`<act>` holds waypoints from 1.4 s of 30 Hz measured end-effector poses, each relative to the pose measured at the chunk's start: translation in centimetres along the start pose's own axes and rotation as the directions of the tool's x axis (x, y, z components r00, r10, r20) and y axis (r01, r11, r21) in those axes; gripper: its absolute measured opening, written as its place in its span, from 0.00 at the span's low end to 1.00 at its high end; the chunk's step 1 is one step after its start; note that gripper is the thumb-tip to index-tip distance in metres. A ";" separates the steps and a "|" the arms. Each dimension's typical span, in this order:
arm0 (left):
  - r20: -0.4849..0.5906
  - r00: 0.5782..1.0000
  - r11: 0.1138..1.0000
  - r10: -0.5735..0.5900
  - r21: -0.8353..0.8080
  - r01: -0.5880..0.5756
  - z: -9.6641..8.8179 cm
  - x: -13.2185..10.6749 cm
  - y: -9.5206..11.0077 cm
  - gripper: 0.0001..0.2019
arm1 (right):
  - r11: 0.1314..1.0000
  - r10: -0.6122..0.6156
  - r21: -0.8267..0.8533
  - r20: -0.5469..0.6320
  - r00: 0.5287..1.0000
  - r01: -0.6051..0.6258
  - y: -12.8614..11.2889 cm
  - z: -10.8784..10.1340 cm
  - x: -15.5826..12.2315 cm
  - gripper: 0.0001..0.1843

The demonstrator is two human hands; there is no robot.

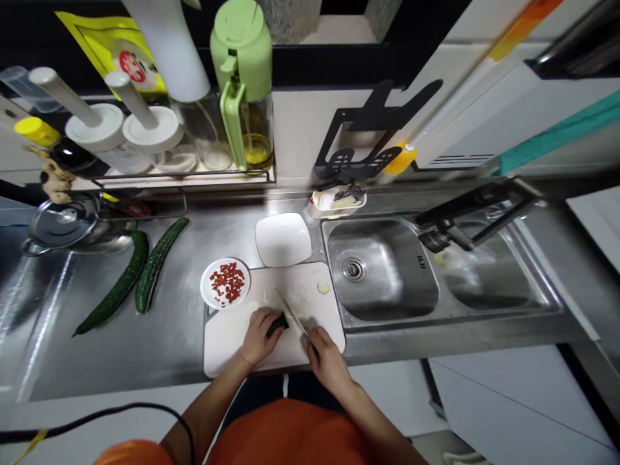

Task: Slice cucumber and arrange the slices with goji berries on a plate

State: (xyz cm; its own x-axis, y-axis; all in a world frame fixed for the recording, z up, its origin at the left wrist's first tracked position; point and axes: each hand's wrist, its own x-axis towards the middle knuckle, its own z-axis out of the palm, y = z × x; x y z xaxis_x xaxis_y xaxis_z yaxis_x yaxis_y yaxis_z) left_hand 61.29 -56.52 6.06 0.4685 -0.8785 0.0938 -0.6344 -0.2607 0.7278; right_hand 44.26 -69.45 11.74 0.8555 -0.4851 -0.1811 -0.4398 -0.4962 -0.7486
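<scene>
My left hand (258, 336) presses its curled fingers on a short dark green cucumber piece (278, 324) lying on the white cutting board (227, 345). My right hand (325, 356) grips the handle of a knife (291, 314), whose blade rests against the cucumber's right end. A pale slice (323, 288) lies near the board's far right corner.
A small plate of red chopped bits (225, 283) and an empty white square plate (283, 239) sit behind the board. Two whole cucumbers (138, 271) lie to the left, near a steel pot lid (62, 223). The sink (382, 271) with its tap (475, 216) is to the right. Bottles stand on a rack (194, 174) at the back.
</scene>
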 end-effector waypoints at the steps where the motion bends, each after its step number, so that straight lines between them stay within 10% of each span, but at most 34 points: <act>1: -0.008 1.000 1.000 -0.005 -0.003 0.005 0.0 0.0 0.0 0.16 | 1.000 0.012 -0.007 0.012 1.000 -0.012 -0.1 0.0 -0.3 0.20; 14: -0.048 0.999 1.000 0.001 0.012 0.000 0.3 0.0 0.1 0.15 | 0.980 0.151 -0.144 0.099 0.983 -0.136 -0.9 0.3 -1.5 0.24; 22: -0.143 0.989 0.999 0.033 0.010 -0.032 1.2 -0.8 -1.0 0.12 | 0.873 0.369 -0.423 0.245 0.897 -0.243 -3.8 0.3 1.2 0.31; 42: -0.075 0.997 0.999 0.036 0.009 -0.035 0.8 -0.7 -0.9 0.15 | 0.876 0.389 -0.396 0.246 0.888 -0.274 -3.7 0.3 1.1 0.31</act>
State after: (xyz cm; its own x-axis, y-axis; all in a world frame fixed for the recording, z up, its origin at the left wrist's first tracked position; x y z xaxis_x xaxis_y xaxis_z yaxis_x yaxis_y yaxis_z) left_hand 61.04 -55.98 4.84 0.4907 -0.8545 0.1705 -0.6557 -0.2333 0.7181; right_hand 46.96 -67.93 14.08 0.6559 -0.4468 -0.6083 -0.7281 -0.5869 -0.3540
